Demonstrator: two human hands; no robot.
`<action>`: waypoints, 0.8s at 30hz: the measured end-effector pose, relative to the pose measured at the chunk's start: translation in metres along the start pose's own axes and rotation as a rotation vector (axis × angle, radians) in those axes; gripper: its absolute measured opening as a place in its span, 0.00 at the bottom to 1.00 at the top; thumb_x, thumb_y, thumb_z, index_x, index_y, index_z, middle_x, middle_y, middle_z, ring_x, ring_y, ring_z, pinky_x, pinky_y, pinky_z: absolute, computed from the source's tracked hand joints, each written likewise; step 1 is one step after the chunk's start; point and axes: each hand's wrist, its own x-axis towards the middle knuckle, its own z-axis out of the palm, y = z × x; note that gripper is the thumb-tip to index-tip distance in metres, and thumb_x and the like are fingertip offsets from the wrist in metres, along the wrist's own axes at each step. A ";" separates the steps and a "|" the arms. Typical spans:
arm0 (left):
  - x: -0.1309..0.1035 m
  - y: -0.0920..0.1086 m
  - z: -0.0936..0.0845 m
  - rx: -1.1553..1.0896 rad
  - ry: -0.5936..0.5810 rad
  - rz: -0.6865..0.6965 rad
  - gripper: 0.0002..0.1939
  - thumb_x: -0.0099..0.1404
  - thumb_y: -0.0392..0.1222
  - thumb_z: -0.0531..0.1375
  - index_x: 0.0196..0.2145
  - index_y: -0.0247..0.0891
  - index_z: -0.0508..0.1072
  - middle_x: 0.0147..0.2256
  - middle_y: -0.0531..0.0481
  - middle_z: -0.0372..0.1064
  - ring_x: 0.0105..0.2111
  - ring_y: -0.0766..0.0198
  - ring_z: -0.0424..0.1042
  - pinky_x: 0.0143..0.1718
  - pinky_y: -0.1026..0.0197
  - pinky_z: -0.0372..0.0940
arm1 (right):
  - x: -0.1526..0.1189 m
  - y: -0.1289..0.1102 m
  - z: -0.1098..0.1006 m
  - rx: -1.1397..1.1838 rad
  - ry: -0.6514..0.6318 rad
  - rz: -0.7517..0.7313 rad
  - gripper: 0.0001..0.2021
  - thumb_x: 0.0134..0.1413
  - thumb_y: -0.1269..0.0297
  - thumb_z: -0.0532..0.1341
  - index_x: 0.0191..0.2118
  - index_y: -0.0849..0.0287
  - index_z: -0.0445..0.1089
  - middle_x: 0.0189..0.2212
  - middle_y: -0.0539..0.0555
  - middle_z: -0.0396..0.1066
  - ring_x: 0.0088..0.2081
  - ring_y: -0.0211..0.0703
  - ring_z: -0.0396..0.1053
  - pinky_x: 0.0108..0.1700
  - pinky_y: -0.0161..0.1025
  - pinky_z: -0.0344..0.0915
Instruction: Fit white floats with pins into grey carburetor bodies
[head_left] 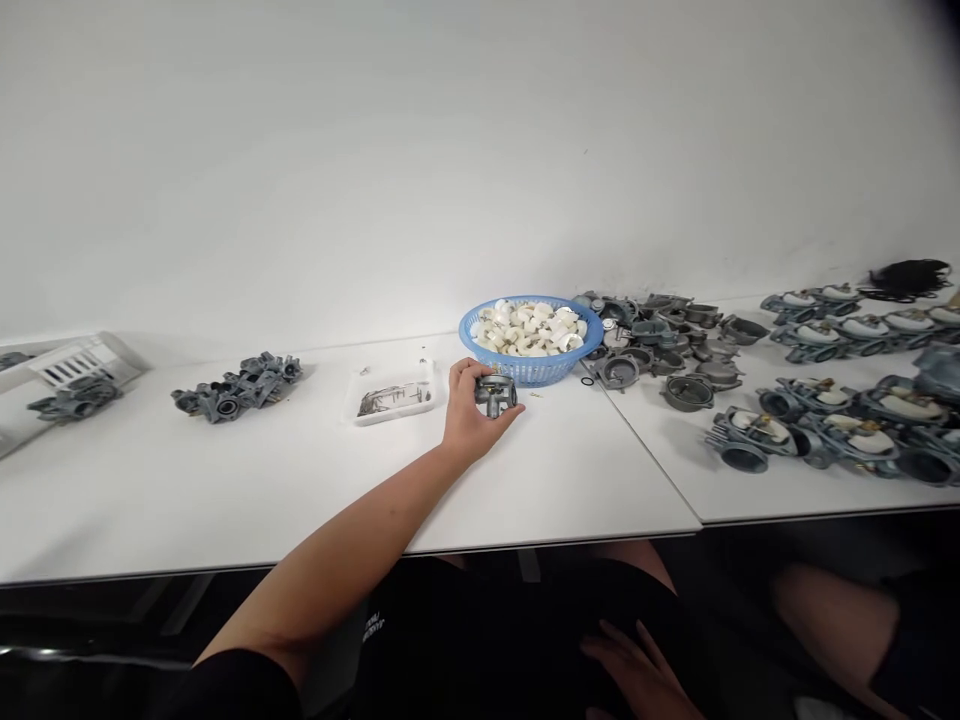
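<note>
A worker's left hand [474, 408] grasps a small metal carburetor [495, 396] above the white surface [562, 480], in front of a blue basket [536, 374] of pale floats [525, 330]. The grip is closed around the piece, fingers over the top and thumb at its lower right side; whether its base touches the surface cannot be told. The right hand [637, 665] lies low over the dark clothing, fingers loosely extended, nothing visible in it.

The carburetor looks stiff and dense for its size, likely cast metal, with little give under pressure. Its bare walls could prove slick if oily, and any fine fittings within would probably be the fragile points. The outer casting, held across its sides as here, seems the safest hold, with fingertips kept off the interior.

Fingers cover the carburetor's left side, and its far face is turned from view; its inner details are too small to read. The right palm is hidden and its fingertips fade into shadow. A tiny brass-colored bit [535, 395] beside the hand is hard to identify. Assembled units [855, 440] run off the right edge, and a white crate [82, 360] is cut off at left.
</note>
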 end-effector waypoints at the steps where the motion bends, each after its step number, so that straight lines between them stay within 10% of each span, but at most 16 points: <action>1: -0.003 -0.003 0.001 0.022 -0.006 0.025 0.33 0.49 0.40 0.76 0.48 0.44 0.64 0.51 0.44 0.59 0.53 0.53 0.65 0.52 0.51 0.68 | -0.001 -0.003 -0.001 -0.002 -0.009 0.006 0.33 0.58 0.43 0.60 0.66 0.51 0.68 0.68 0.53 0.62 0.74 0.63 0.46 0.75 0.62 0.32; 10: -0.016 -0.022 0.005 0.071 -0.073 -0.006 0.21 0.54 0.34 0.70 0.35 0.43 0.59 0.45 0.46 0.59 0.46 0.57 0.66 0.45 0.54 0.71 | -0.006 -0.012 -0.007 -0.039 -0.087 -0.003 0.35 0.59 0.43 0.59 0.69 0.54 0.63 0.70 0.56 0.58 0.75 0.59 0.41 0.75 0.62 0.25; 24: -0.016 -0.035 0.002 0.174 -0.176 0.225 0.43 0.55 0.36 0.67 0.61 0.45 0.47 0.62 0.33 0.49 0.58 0.48 0.65 0.55 0.43 0.69 | -0.006 -0.014 -0.004 -0.083 -0.056 -0.019 0.34 0.61 0.47 0.57 0.68 0.57 0.63 0.69 0.57 0.61 0.75 0.56 0.43 0.74 0.60 0.24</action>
